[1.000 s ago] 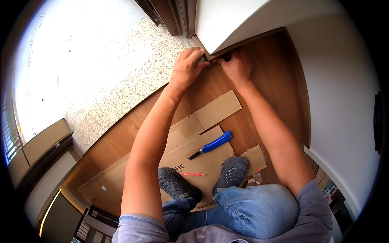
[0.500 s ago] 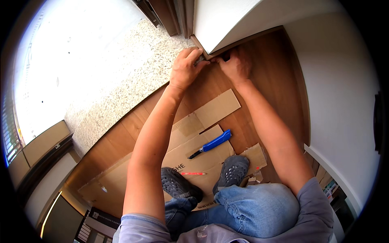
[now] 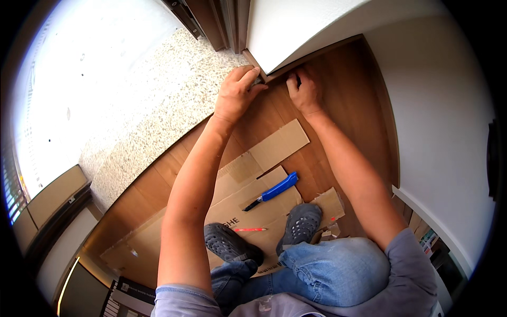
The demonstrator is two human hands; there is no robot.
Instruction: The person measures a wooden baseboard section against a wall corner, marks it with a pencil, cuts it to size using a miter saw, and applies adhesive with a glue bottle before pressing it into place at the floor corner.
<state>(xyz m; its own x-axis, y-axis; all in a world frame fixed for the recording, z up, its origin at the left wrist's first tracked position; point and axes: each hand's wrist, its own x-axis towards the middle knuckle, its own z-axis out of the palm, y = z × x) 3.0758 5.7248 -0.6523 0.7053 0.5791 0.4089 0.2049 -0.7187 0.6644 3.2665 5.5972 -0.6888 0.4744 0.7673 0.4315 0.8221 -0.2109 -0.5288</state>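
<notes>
My left hand (image 3: 236,94) is at the outer wall corner, its bent fingers against the short end of the brown skirting board (image 3: 301,62). Its thumb points toward the corner, and a small greyish thing that I cannot make out shows between thumb and fingers. To the right, my right hand (image 3: 305,94) is curled close to the wood floor, just in front of the longer skirting run. A dark gap shows between its thumb and forefinger; whatever it may hold is hidden. Nearer me, a blue utility knife (image 3: 279,187) lies on flattened cardboard (image 3: 259,205), its blade out.
A red pencil (image 3: 250,230) lies between my dark clogs (image 3: 302,224). A cardboard strip (image 3: 280,142) lies across the wood floor (image 3: 348,100). Speckled stone flooring (image 3: 153,116) borders it at left. A brown door frame (image 3: 219,24) and white walls (image 3: 433,100) stand around the corner.
My right hand has drawn away from the corner and from my left hand, its fingers curling in. The left hand stays at the corner. The whole view has shifted slightly.
</notes>
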